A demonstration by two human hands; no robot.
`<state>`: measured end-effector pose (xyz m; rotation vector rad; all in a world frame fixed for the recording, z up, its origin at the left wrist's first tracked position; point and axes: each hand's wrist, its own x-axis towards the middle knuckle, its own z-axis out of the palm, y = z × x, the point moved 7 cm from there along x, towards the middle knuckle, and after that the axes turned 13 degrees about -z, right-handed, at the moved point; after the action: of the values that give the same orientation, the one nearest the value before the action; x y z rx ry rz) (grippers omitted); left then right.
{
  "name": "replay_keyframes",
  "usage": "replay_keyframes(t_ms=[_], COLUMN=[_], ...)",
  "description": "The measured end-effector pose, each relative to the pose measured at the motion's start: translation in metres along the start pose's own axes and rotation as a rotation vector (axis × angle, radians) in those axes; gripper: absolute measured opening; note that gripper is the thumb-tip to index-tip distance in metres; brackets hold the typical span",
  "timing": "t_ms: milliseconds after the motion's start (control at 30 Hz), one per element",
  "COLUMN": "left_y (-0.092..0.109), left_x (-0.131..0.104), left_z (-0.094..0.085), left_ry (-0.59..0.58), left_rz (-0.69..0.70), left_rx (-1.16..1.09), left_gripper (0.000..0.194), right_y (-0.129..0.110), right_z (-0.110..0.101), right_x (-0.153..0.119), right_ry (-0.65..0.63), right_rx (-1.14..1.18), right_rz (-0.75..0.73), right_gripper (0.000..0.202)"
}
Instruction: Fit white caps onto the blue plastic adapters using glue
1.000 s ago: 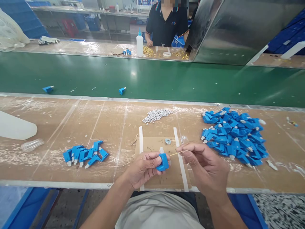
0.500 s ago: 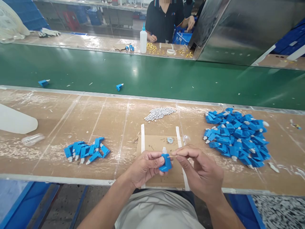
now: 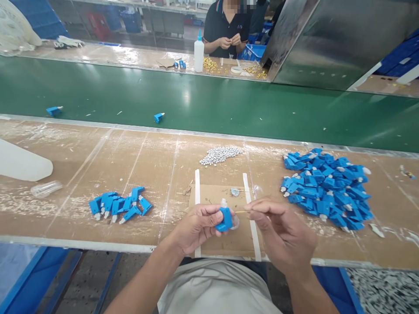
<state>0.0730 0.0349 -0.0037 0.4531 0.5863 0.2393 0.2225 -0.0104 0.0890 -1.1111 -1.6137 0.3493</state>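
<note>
In my left hand (image 3: 199, 229), closed between thumb and fingers, is a blue plastic part (image 3: 224, 219) with a whitish tip pointing up. A clear round piece (image 3: 235, 221) shows at its right side. My right hand (image 3: 283, 233) pinches a thin wooden stick (image 3: 242, 212), whose end points left toward the blue part; I cannot tell whether they touch. Both hands are above a cardboard sheet (image 3: 225, 246) edged by two white tape strips. On the sheet lies a small pale-blue blob (image 3: 235, 192) with another thin stick in it.
A large heap of blue parts (image 3: 327, 189) lies right, a smaller group (image 3: 119, 205) left. Small grey-white pieces (image 3: 221, 155) are piled ahead. Beyond runs a green conveyor belt (image 3: 209, 102) carrying two blue parts. Across it, a co-worker (image 3: 227, 32) sits behind a white bottle (image 3: 198, 54).
My right hand has drawn the stick a little rightward from the blue part, which has turned in my left hand. Parts on the belt shifted left. The co-worker's hands have come together.
</note>
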Motion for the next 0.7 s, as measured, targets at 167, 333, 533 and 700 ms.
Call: replay_keyframes(t_ms=[167, 333, 533, 700], left_y=[0.009, 0.007, 0.005, 0.004], left_x=[-0.005, -0.003, -0.003, -0.004], left_z=[-0.025, -0.036, -0.038, -0.042], left_ry=[0.102, 0.134, 0.165, 0.184], left_rz=[0.062, 0.066, 0.064, 0.093], left_rx=[-0.058, -0.064, -0.046, -0.071], left_gripper=[0.032, 0.034, 0.034, 0.034], right_y=[0.028, 0.047, 0.091, 0.13], right_z=[0.004, 0.011, 0.004, 0.049], right_x=[-0.019, -0.029, 0.029, 0.082], right_ry=[-0.171, -0.251, -0.277, -0.445], right_rx=[-0.03, -0.021, -0.279, -0.311], right_rz=[0.156, 0.242, 0.13, -0.033], right_gripper=[0.011, 0.017, 0.012, 0.008])
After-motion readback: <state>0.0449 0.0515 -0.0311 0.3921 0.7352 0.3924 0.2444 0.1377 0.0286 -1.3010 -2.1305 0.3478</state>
